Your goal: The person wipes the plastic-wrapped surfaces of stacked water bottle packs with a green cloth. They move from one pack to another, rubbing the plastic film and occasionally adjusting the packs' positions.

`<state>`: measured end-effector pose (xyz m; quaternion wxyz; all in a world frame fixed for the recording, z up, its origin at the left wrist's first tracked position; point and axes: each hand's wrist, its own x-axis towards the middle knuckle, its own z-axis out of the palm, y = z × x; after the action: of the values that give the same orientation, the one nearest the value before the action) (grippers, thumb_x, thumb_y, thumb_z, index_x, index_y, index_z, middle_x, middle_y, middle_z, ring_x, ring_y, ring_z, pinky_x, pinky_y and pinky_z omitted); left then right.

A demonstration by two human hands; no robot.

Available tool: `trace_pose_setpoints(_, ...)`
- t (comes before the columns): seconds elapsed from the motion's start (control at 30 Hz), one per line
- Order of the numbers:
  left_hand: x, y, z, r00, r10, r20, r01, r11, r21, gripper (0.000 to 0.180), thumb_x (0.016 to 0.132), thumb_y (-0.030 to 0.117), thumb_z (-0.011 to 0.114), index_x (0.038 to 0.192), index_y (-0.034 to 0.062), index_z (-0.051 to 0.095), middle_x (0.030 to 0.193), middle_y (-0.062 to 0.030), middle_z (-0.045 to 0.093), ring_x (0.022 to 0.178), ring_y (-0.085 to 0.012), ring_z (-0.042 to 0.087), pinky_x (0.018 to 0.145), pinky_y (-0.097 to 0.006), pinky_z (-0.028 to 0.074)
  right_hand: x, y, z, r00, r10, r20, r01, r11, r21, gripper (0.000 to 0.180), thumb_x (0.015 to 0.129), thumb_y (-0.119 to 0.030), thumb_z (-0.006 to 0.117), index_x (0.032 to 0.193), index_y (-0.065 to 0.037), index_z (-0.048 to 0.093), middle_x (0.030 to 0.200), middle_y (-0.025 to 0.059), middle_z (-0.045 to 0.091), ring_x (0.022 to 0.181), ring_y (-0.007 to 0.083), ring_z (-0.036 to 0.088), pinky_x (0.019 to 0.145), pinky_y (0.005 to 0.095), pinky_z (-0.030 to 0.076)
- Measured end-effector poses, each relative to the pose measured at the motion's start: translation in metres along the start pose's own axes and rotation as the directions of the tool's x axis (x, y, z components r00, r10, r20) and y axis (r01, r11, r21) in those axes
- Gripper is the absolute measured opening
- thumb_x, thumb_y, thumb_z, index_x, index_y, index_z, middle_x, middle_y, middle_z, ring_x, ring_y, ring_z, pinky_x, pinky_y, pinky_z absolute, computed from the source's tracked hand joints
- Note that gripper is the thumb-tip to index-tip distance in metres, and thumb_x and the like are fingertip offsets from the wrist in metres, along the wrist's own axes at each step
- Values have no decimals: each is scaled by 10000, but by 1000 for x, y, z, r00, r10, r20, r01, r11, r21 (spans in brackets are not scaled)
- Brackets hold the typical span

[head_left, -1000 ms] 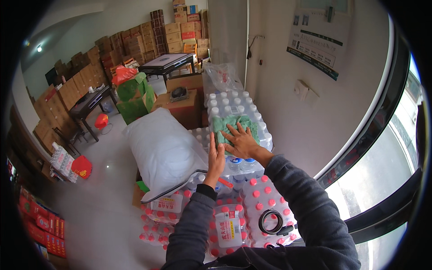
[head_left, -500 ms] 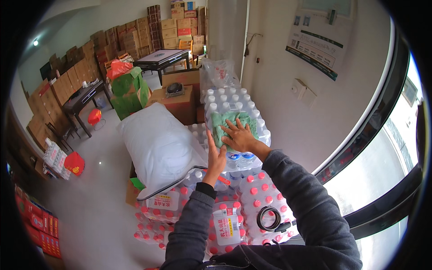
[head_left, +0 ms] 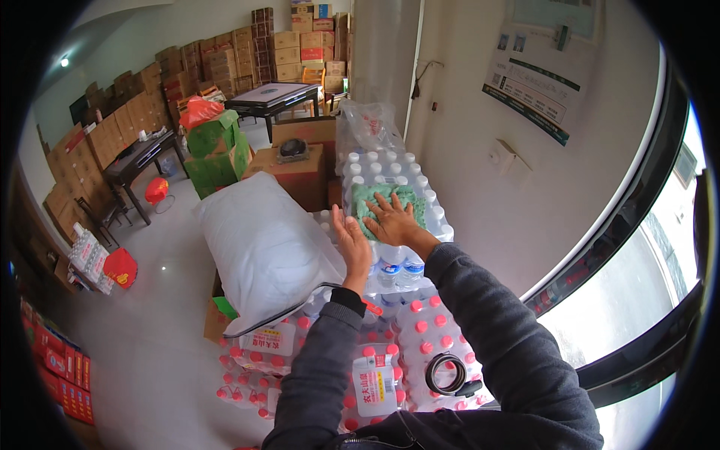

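A folded green cloth [head_left: 365, 196] lies on top of a shrink-wrapped pack of white-capped water bottles [head_left: 390, 271]. Pressed flat on it with spread fingers is my right hand [head_left: 396, 224]. My left hand [head_left: 354, 247] stands upright along the cloth's left edge, its fingers stretched out and pointing away from me; whether it touches the cloth I cannot tell. Below my hands are packs of red-capped bottles [head_left: 377, 386]. A coiled black cable lock [head_left: 445, 374] rests on the right-hand one.
A stuffed white bag [head_left: 262, 247] sits left of my left forearm. Cardboard boxes [head_left: 300, 176] and a green box [head_left: 214, 154] stand behind it. The white wall [head_left: 480, 202] rises close on the right, beside a glass door. Dark tables [head_left: 271, 97] and stacked cartons fill the back.
My right hand has slid slightly left on the cloth, which looks more bunched together. My left hand has tipped a little to the left. The view has shifted slightly.
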<state>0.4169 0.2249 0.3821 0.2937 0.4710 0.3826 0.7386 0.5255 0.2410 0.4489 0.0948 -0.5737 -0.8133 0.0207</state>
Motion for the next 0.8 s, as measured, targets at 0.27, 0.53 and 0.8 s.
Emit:
trace_pose_setpoints(0.27,7,4,16,982,175,65,-185,881,436,516,961,185,374,1417,-22,248,1472,-281,204,1362,-415,227,1082,-476,235,24,13,8,999,-34,-34,32,999,-39,604,920,-538,328,1429,-214,347,1513,91,245,1367,440,196,996,692,194)
trace_pose_setpoints(0.53,21,10,21,964,158,213,-256,763,593,557,924,121,415,1430,-4,219,1476,-295,166,1360,-451,199,1077,-510,221,56,25,16,999,-40,-19,40,999,-8,591,931,-517,320,1434,-208,336,1516,85,242,1375,430,182,1001,690,197)
trace_pose_setpoints(0.8,19,-1,19,985,-75,156,-17,856,517,598,886,27,401,1450,62,205,1467,-288,205,1354,-420,240,1082,-414,271,81,31,16,999,-15,-29,15,1000,10,581,933,-510,306,1425,-206,355,1500,94,276,1361,443,209,1009,688,167)
